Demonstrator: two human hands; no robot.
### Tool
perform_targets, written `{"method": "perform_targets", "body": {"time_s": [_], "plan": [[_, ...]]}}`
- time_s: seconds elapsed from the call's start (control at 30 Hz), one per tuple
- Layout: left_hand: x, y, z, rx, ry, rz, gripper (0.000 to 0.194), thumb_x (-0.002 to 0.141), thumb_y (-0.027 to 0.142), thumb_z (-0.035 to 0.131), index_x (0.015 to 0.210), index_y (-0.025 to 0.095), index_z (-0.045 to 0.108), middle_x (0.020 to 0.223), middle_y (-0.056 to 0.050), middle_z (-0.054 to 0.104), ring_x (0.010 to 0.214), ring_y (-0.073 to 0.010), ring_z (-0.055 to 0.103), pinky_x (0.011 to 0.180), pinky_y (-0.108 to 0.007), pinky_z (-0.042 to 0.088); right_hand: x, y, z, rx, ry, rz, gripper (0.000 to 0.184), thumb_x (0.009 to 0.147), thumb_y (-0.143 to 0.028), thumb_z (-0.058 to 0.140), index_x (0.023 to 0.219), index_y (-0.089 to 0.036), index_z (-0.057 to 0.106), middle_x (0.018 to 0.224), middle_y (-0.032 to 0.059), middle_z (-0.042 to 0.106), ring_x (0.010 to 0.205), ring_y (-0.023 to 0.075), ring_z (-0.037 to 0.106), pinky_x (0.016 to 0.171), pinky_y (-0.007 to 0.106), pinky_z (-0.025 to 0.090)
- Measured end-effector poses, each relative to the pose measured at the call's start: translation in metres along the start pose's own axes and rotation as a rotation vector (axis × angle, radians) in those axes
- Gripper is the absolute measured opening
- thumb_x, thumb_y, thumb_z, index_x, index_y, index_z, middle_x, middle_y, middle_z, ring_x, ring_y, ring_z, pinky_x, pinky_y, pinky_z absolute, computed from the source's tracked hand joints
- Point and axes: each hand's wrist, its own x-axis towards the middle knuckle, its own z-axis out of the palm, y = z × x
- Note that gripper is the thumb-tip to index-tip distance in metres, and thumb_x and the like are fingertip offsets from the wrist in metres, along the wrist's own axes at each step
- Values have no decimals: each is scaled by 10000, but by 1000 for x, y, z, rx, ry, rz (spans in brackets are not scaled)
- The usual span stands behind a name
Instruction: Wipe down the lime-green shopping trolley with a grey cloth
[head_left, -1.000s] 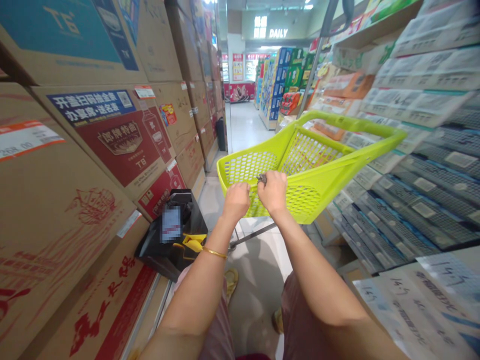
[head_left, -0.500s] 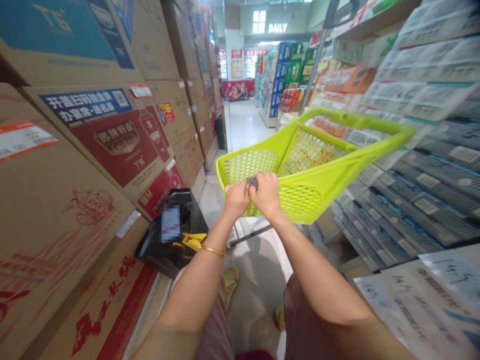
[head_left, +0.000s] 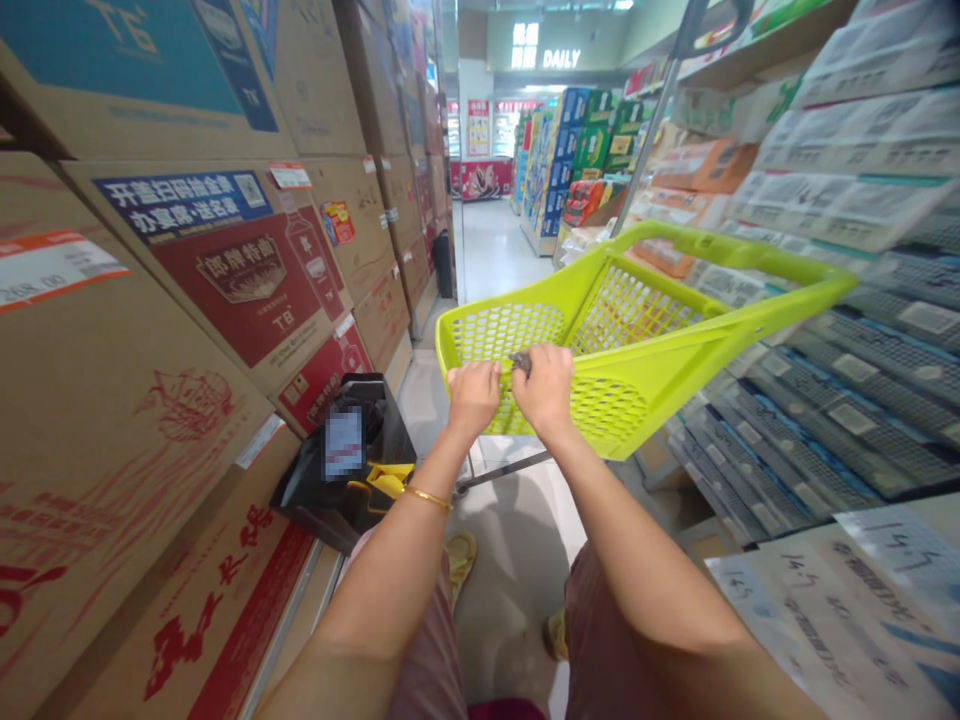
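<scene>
Grey item [head_left: 520, 363] pinched by the shopping cart [head_left: 660, 345]

The small grey item lay in front of the shopping cart's near side, toward its low end, between the two hands. It sat nearer the right hand [head_left: 544, 390], which had closed its thumb and fingers on it. The left hand [head_left: 474, 397] was narrow too, fingers curled, just beside the item; whether it held anything, I could not tell. Nor could I tell whether either hand touched the rim. The grey item was too small for its long axis to show; the shopping cart's own ran from that low end up to the handle [head_left: 795, 270], well apart from both hands.

Left of the shopping cart, a red-panelled carton [head_left: 247, 300] read 郎牌特曲 and "T8", and the carton above it [head_left: 127, 60] "T6". A price tag [head_left: 56, 268] seemed to say 268.00. Also left of the shopping cart, the label [head_left: 343, 443] on a black bag [head_left: 386, 410] was pixelated past reading. Beyond the shopping cart hung a sign [head_left: 561, 59], "DAILY". To its right and nearer, a paper sheet [head_left: 904, 555] bore a handwritten "14.9".
</scene>
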Motion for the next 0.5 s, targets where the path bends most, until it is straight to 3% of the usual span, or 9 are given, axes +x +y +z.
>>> {"method": "perform_targets", "body": {"time_s": [0.2,0.37,0.5], "plan": [[-1,-4,-7,-8,-28,-24,227,871,224,384,725,188,554,804,-74,628,839,-229,553,726,-349,339,-6,-24,9,73,-101,-53,163,778,-207,464,894,-175,572,913,84,579,894,235,424,802,359,315],[-3,-5,-11,7,-31,-6,233,882,212,379,721,187,546,796,-73,633,828,-213,558,727,-339,339,-5,-21,3,22,-139,-106,175,774,-216,477,916,-177,573,917,90,560,893,243,409,791,362,314],[-4,-6,-12,21,-7,25,307,932,259,305,776,185,560,833,-74,642,856,-205,563,760,-343,338,-4,-7,-4,-48,-88,-92,147,783,-223,473,882,-179,572,897,98,556,882,251,410,772,371,311]]}}
